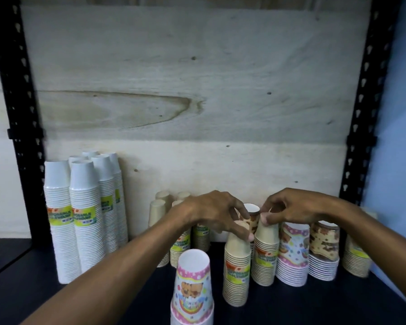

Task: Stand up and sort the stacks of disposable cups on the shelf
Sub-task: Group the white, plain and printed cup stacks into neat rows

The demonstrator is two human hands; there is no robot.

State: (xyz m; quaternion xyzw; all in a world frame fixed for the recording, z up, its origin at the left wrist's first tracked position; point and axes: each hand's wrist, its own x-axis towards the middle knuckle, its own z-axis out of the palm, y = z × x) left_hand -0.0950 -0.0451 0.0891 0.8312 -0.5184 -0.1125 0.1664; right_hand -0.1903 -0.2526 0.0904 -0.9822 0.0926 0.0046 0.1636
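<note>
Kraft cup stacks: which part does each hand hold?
Left hand grips one kraft stack by its top; right hand pinches the neighbouring stack at its top.

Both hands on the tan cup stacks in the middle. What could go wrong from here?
1. The left hand and right hand grip the tops of two tan stacks standing close together; tilting one could topple the other.
2. The brown patterned cup sits right behind the fingers and could get knocked.
3. The pink cartoon stack stands under the left forearm; pulling back might sweep it over.
</note>
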